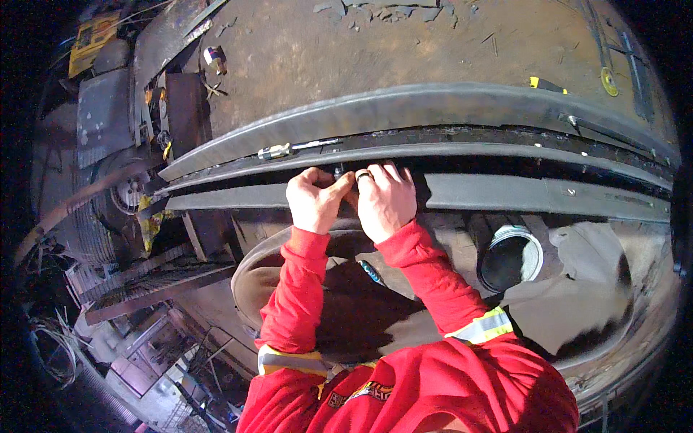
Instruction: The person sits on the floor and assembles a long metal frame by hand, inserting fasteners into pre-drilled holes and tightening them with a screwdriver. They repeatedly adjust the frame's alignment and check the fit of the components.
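Observation:
My left hand (315, 202) and my right hand (388, 200) meet over the dark gap between two long grey metal rails. Their fingers are bent and the fingertips pinch close together, and whatever they hold is mostly hidden. A small shiny metal piece (338, 172), perhaps a bolt, pokes up right at the left fingertips. The near rail (491, 192) runs under both wrists, while the curved far rail (433, 101) rises beyond the fingers. Just past my left hand, a screwdriver (276, 151) with a pale yellow handle lies along the rails, its shaft pointing right.
A ratchet wrench (603, 130) rests on the rails at right. Behind them, a yellow-and-black handled tool (547, 85) and a yellow disc (609, 81) lie on a rusty plate (375, 61). A white-rimmed round opening or bucket (534, 252) is at near right. Scrap metal crowds the left.

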The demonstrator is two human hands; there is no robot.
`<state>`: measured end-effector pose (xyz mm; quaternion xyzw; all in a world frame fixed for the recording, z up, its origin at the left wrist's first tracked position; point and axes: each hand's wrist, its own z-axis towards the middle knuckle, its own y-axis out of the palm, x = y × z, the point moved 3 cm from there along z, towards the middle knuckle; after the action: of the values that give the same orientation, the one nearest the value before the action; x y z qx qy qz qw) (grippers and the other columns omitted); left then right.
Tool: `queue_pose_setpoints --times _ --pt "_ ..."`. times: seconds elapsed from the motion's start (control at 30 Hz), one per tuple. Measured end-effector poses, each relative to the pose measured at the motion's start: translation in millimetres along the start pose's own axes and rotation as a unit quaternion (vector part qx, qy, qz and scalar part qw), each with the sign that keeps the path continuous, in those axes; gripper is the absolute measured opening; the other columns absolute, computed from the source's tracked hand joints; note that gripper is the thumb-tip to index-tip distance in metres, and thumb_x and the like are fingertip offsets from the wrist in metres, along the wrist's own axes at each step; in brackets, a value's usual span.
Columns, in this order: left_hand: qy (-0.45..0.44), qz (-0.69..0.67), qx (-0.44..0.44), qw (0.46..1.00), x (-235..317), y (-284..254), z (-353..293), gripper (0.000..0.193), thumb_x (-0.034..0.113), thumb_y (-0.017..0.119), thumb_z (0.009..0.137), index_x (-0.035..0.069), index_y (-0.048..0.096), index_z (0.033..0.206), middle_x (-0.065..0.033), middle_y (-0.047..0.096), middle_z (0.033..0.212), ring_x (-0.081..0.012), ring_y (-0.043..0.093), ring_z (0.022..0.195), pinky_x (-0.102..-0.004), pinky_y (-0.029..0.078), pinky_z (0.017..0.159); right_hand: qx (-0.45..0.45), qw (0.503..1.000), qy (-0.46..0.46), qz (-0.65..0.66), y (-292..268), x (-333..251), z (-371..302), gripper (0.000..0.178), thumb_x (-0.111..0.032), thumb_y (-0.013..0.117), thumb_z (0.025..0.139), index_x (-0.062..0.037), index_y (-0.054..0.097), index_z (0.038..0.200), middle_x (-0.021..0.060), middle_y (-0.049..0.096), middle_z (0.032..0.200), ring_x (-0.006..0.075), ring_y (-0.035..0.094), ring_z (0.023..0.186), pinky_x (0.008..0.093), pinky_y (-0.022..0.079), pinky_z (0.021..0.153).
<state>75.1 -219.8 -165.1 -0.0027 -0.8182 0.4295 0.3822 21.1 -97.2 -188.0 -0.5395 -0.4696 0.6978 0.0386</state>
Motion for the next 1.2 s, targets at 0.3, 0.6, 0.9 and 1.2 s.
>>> queue_pose_setpoints --times 0.3,0.6,0.9,1.2 --pt "-0.031 -0.007 -0.199 0.98 20 -13 1 0.023 0.018 0.065 0.085 -0.005 0.064 0.091 -0.0025 0.064 0.077 -0.006 0.05 0.07 -0.0236 0.043 0.061 0.035 0.998 -0.003 0.056 -1 5 1 0.021 -0.017 0.059 0.073 -0.0066 0.061 0.091 0.006 0.059 0.087 0.0247 0.058 0.088 0.0438 0.048 0.073" --pt "-0.024 -0.05 -0.013 0.998 0 4 3 0.027 0.018 0.078 0.071 -0.004 0.062 0.068 -0.001 0.056 0.058 -0.0047 0.046 0.055 -0.0227 0.039 0.047 0.078 0.996 -0.012 0.051 0 4 3 0.02 -0.017 0.061 0.073 -0.0066 0.061 0.091 0.0074 0.059 0.088 0.0264 0.058 0.087 0.0427 0.049 0.072" --pt "-0.007 0.001 -0.178 0.984 14 -15 5 0.028 0.025 0.064 0.085 -0.003 0.07 0.082 -0.0051 0.068 0.077 -0.0082 0.056 0.073 -0.0242 0.044 0.069 0.105 0.993 -0.017 0.042 1 6 0 0.024 -0.016 0.064 0.07 -0.0066 0.061 0.092 0.0065 0.061 0.086 0.0258 0.06 0.086 0.0399 0.05 0.071" --pt "0.008 0.072 0.058 0.996 7 3 5 0.033 0.03 0.078 0.059 -0.001 0.066 0.058 -0.0094 0.059 0.05 -0.0142 0.057 0.046 -0.0297 0.046 0.049 0.112 0.992 0.003 0.054 3 7 1 0.019 -0.019 0.065 0.07 -0.0091 0.062 0.086 0.0065 0.064 0.087 0.0254 0.061 0.087 0.0408 0.05 0.071"
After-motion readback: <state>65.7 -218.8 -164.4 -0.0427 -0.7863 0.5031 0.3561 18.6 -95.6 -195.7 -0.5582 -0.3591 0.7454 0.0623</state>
